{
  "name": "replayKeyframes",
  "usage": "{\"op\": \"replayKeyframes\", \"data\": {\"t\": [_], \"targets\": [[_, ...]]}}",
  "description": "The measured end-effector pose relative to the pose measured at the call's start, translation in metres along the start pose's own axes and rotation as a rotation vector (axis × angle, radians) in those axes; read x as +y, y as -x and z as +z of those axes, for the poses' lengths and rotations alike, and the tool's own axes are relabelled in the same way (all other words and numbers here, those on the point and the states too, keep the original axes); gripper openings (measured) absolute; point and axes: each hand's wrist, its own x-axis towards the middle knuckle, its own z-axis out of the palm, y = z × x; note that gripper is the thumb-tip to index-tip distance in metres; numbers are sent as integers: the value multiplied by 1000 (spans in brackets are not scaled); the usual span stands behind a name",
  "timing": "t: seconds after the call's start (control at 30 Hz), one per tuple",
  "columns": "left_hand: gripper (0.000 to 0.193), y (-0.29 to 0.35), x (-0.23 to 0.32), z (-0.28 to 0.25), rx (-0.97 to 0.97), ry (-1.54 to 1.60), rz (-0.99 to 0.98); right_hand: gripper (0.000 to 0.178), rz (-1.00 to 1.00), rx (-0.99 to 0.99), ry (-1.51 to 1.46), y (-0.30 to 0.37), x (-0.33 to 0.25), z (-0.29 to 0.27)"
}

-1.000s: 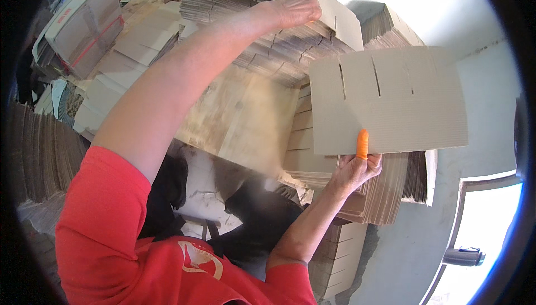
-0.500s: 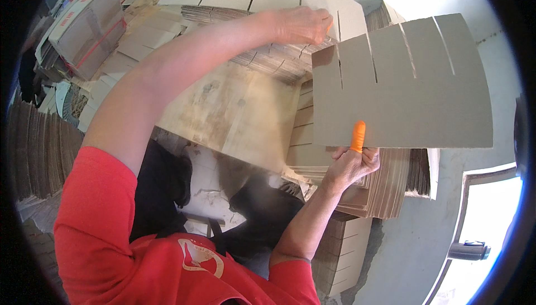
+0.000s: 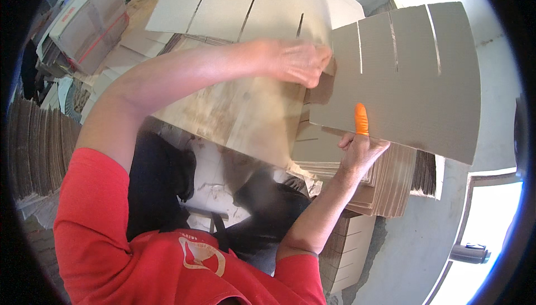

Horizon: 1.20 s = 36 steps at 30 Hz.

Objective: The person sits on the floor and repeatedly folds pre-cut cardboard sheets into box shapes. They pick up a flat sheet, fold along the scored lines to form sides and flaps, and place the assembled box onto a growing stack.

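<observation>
Currently, head view: we've got the pale wooden tabletop (image 3: 245, 115) as reference. Our right hand (image 3: 364, 148), thumb in an orange rubber finger cover (image 3: 362, 119), is clamped on the lower edge of a grey-brown cardboard sheet (image 3: 413, 93) with long slots cut in from its far edge; thumb on the near face. That sheet is up in the air at the tabletop's right end. Our left hand (image 3: 298, 63) is over the tabletop's far right, fingers curled in, fingertips hidden; can't tell what they're clamped on. Next to it, a big pale slotted cardboard sheet (image 3: 223, 9) spans the tabletop's far side, tilted. Right of the tabletop: a thick brown cardboard stack (image 3: 391, 182). Beyond its far left: a whitish carton with a red band (image 3: 92, 23).
</observation>
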Motion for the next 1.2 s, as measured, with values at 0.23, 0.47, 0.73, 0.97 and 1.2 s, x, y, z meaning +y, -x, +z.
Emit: {"op": "replayKeyframes", "data": {"t": [0.23, 0.47, 0.73, 0.97, 1.2], "targets": [[40, 7, 87, -37, 4, 240, -77, 26, 112, 84, -35, 1, 1, 21], [48, 5, -70, 41, 297, 43, -773, 31, 153, 11, -33, 8, 1, 40], [5, -13, -96, 70, -120, 188, -515, 31, 151, 1, 28, 8, 16, 30], [3, -9, -84, 73, 22, -45, -426, 35, 148, 53, -67, 13, 4, 33], [14, -18, -57, 56, -154, -46, -414, 36, 172, 42, -39, 11, 15, 26]]}}
